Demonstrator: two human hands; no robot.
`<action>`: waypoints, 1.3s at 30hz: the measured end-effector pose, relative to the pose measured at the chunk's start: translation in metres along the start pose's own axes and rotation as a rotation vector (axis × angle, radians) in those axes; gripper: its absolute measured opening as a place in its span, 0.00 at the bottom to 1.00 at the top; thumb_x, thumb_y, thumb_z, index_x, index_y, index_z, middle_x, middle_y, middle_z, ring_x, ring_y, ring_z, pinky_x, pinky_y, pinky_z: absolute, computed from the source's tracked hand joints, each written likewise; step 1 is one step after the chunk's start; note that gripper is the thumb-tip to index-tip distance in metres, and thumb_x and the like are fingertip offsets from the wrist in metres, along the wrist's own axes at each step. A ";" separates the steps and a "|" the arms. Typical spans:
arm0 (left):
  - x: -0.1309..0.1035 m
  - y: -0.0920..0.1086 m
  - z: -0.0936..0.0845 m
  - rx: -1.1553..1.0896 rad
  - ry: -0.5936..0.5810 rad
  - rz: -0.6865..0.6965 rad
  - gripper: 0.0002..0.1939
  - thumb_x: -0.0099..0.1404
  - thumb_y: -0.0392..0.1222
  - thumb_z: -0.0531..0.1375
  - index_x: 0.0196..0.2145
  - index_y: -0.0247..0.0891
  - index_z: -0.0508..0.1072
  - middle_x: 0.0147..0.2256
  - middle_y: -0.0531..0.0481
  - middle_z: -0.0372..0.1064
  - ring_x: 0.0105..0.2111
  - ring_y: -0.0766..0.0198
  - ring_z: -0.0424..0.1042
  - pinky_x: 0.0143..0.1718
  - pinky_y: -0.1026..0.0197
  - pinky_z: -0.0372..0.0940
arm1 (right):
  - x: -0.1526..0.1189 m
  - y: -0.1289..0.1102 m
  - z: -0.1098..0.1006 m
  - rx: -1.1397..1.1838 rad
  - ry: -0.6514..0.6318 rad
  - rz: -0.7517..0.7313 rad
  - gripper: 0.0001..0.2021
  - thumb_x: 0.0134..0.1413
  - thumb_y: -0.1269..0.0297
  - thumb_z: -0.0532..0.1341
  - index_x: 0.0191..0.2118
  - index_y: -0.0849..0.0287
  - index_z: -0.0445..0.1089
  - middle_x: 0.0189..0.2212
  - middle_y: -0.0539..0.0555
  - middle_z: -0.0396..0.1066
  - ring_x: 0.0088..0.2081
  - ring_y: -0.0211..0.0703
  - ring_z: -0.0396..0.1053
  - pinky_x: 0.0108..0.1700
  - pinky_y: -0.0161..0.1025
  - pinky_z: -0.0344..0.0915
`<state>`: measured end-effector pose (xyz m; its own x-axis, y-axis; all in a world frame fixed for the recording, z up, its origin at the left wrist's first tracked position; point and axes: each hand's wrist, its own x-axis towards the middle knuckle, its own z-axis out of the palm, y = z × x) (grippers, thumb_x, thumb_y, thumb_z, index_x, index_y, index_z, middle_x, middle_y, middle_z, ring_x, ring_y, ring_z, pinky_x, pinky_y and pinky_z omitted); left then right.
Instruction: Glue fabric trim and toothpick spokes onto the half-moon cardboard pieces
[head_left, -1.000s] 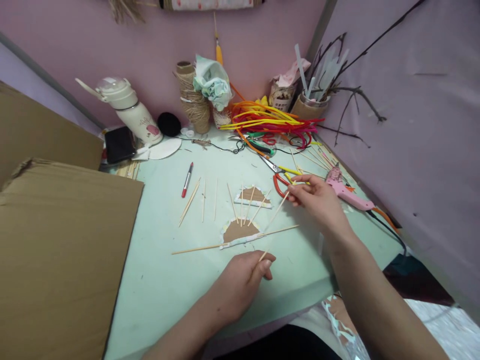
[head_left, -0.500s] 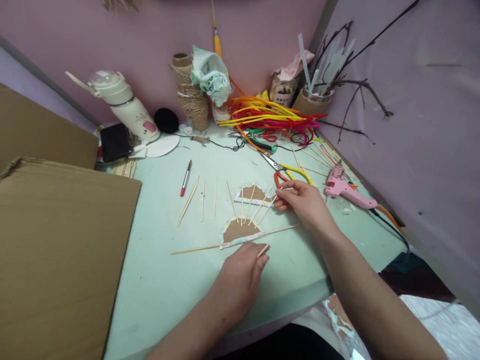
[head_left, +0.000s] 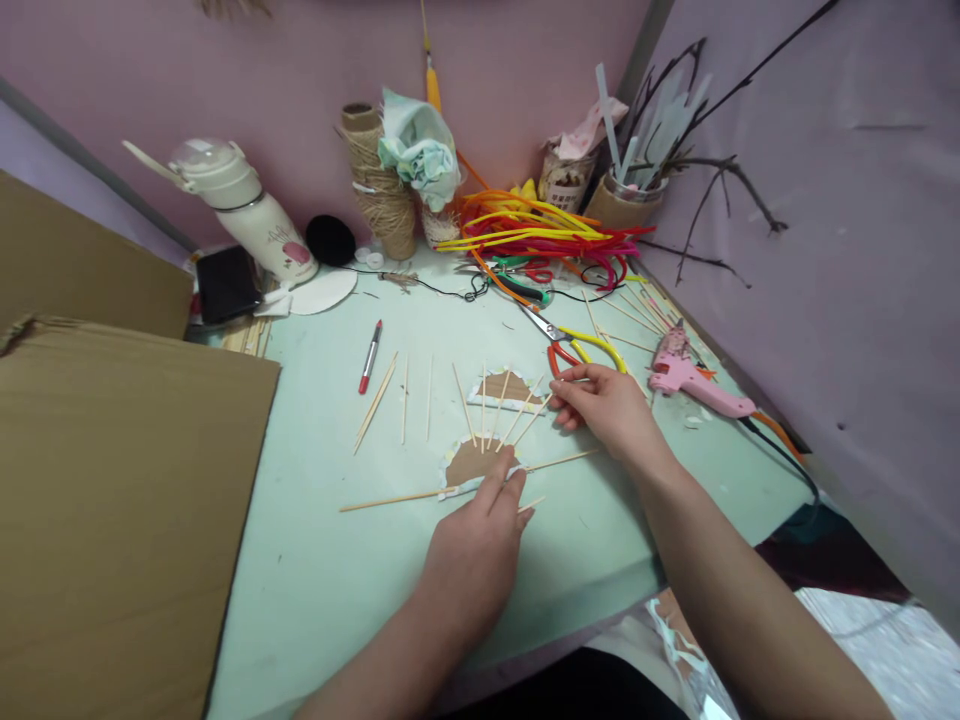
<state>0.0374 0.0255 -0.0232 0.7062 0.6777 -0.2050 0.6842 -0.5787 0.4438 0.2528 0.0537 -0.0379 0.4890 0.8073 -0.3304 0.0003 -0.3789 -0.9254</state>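
Near the table's middle lies a brown cardboard half-disc (head_left: 469, 458) with a pale scalloped cloth edge, and long thin sticks jut from both ends of its straight side. Several wooden sticks fan out from its curved top toward a second half-disc (head_left: 517, 388) behind. My right hand (head_left: 600, 405) pinches the far end of the rightmost stick (head_left: 531, 422) of the fan. The index and middle fingers of my left hand (head_left: 476, 545) reach over the nearer half-disc's right part. A short wooden stick (head_left: 534, 504) sticks out by its thumb, tucked in that hand.
Loose sticks (head_left: 375, 405) and a red-capped pen (head_left: 370, 357) lie left. Scissors (head_left: 592, 345) rest just beyond my right hand; a pink glue gun (head_left: 694, 378) lies right. Coloured pipe cleaners (head_left: 540, 225), twine (head_left: 382, 190) and a bottle (head_left: 262, 225) stand behind. Cardboard (head_left: 127, 510) covers the left side.
My left hand has moved forward, its fingers stretching out onto the nearer half-disc. My right hand stays at the same stick's end.
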 end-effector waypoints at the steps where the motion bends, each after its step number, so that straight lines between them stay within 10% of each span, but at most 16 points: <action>1: 0.000 0.000 0.000 0.003 -0.001 0.000 0.21 0.72 0.35 0.49 0.60 0.36 0.65 0.67 0.45 0.51 0.56 0.55 0.71 0.48 0.54 0.74 | 0.000 0.001 0.000 -0.025 0.002 -0.013 0.06 0.52 0.65 0.65 0.33 0.61 0.69 0.21 0.51 0.75 0.16 0.35 0.69 0.17 0.29 0.67; 23: 0.000 0.000 -0.001 -0.027 0.006 -0.019 0.21 0.72 0.36 0.48 0.60 0.38 0.66 0.67 0.44 0.52 0.54 0.56 0.73 0.44 0.58 0.75 | -0.009 0.002 -0.019 -0.468 0.214 -0.183 0.14 0.58 0.56 0.55 0.34 0.59 0.74 0.19 0.50 0.72 0.17 0.38 0.63 0.25 0.36 0.58; 39: 0.001 -0.001 -0.001 0.003 0.023 -0.007 0.20 0.72 0.36 0.48 0.59 0.37 0.66 0.66 0.44 0.53 0.56 0.57 0.70 0.42 0.59 0.75 | -0.009 0.011 -0.020 -0.656 0.109 -0.261 0.11 0.51 0.60 0.59 0.33 0.57 0.77 0.16 0.47 0.66 0.22 0.40 0.63 0.29 0.36 0.55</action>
<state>0.0373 0.0267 -0.0231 0.6970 0.6920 -0.1880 0.6897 -0.5751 0.4401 0.2657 0.0332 -0.0409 0.4861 0.8717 -0.0615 0.6367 -0.4015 -0.6584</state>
